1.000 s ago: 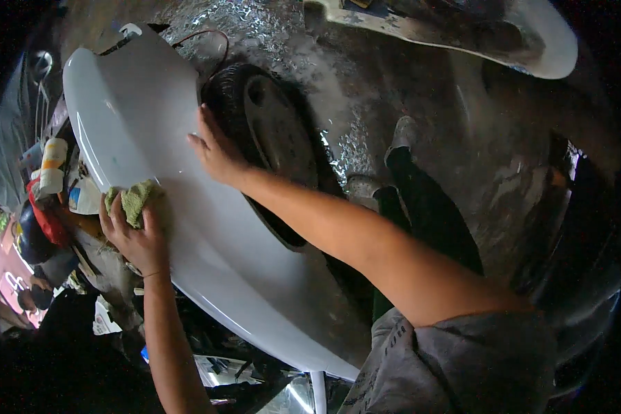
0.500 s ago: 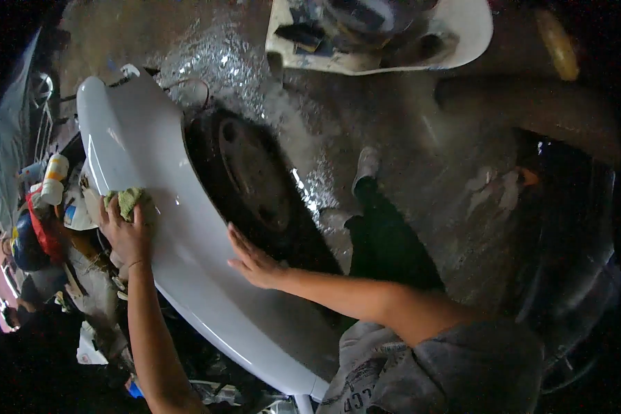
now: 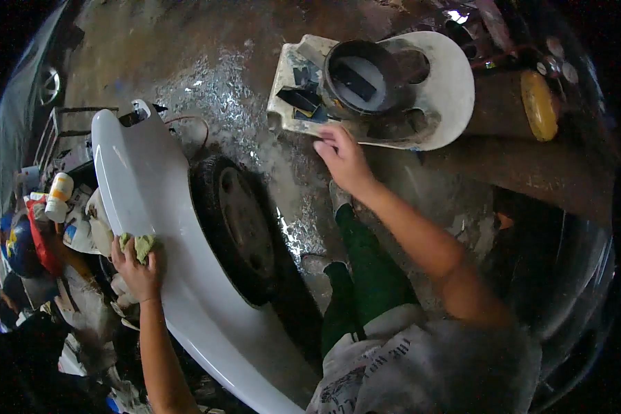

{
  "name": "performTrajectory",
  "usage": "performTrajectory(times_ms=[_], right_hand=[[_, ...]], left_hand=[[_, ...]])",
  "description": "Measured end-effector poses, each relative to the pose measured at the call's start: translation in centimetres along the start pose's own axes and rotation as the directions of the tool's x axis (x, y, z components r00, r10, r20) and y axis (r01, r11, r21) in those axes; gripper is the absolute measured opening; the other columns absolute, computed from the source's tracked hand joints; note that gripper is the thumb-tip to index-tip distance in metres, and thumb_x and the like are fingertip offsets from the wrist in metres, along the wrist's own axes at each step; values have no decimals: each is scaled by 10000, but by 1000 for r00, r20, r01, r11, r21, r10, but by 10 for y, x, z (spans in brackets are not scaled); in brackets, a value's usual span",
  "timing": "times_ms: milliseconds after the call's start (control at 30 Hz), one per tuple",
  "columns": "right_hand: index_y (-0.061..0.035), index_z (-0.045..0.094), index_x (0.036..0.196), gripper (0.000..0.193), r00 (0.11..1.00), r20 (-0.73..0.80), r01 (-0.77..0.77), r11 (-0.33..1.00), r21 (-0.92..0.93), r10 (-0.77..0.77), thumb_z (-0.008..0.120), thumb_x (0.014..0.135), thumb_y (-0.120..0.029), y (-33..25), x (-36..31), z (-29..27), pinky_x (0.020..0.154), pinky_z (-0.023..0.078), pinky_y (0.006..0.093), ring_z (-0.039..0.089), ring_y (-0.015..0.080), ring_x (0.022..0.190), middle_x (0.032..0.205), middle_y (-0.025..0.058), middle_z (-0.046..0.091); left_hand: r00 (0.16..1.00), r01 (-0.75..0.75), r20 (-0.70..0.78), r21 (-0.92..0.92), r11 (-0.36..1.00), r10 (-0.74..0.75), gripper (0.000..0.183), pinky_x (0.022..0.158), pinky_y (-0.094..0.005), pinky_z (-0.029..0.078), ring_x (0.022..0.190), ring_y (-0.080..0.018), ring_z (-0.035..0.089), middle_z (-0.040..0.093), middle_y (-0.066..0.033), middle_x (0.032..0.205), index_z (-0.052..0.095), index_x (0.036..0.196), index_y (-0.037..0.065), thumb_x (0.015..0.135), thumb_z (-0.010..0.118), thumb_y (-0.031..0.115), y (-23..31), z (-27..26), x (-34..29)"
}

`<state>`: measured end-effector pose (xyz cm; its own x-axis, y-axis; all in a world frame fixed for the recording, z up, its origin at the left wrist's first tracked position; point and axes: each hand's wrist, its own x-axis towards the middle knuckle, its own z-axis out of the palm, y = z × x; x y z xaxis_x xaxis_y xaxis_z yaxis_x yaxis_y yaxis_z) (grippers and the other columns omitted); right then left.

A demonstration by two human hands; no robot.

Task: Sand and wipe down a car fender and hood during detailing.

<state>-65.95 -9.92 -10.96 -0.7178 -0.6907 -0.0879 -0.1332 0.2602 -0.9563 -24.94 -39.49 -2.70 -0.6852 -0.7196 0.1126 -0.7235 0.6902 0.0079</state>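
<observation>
My left hand (image 3: 136, 270) is closed round a crumpled yellow-green cloth (image 3: 143, 248) and rests on the glossy light-grey car fender (image 3: 155, 186). My right hand (image 3: 343, 162) holds nothing, its fingers reaching out beside the near edge of a white plastic stool (image 3: 452, 86). Upon that stool stands a dark bucket (image 3: 331, 76) of cloudy liquid, with a dark block (image 3: 355, 83) in it. Dark sheet pieces (image 3: 300, 100), perhaps sandpaper, lie left of the bucket. Under the fender's arch sits a dark wheel (image 3: 241, 217).
Left of the fender is clutter, including a white bottle with an orange label (image 3: 59, 196) and a red bag (image 3: 43, 238). Wet, shiny patches mark the floor (image 3: 217, 90). A yellow object (image 3: 538, 107) lies beyond the stool at right; a dark car body (image 3: 566, 276) is at far right.
My right hand has left the fender and moved up and right to the stool's edge. My left hand stays on the fender with the cloth. The view has shifted, showing more of the stool.
</observation>
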Motion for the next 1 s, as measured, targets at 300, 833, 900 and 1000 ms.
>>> performTrajectory(times_ms=[300,833,900,1000], right_hand=[[18,562,1254,393,999,46,42,517,-855,-6,593,913,-174,175,209,63,935,516,481,613,395,1134,1298,236,573],[24,606,1241,440,996,-85,-82,784,-615,37,607,958,-313,83,193,-125,970,463,469,587,439,1124,1199,262,624],[42,612,1250,507,969,-71,-229,745,-626,238,650,921,-342,150,208,-144,991,456,447,582,432,1164,1252,269,616],[24,640,1212,441,867,104,-356,751,-556,487,628,924,-310,220,214,-117,914,482,416,646,342,1068,1142,277,661]], left_hand=[[997,21,73,-13,1000,-20,551,1158,-520,295,1404,-433,364,399,-218,1521,582,1262,72,722,672,141,8,-9,7],[1000,-3,31,-18,1000,4,531,1171,-572,256,1388,-458,380,425,-244,1502,608,1237,59,773,651,313,7,-10,4],[1000,-13,19,-47,999,14,533,1177,-568,247,1385,-455,383,423,-241,1504,609,1240,52,774,650,308,7,-10,4],[997,22,74,28,999,-24,538,1166,-564,261,1387,-453,382,417,-238,1509,608,1247,46,783,651,315,11,-18,2]])
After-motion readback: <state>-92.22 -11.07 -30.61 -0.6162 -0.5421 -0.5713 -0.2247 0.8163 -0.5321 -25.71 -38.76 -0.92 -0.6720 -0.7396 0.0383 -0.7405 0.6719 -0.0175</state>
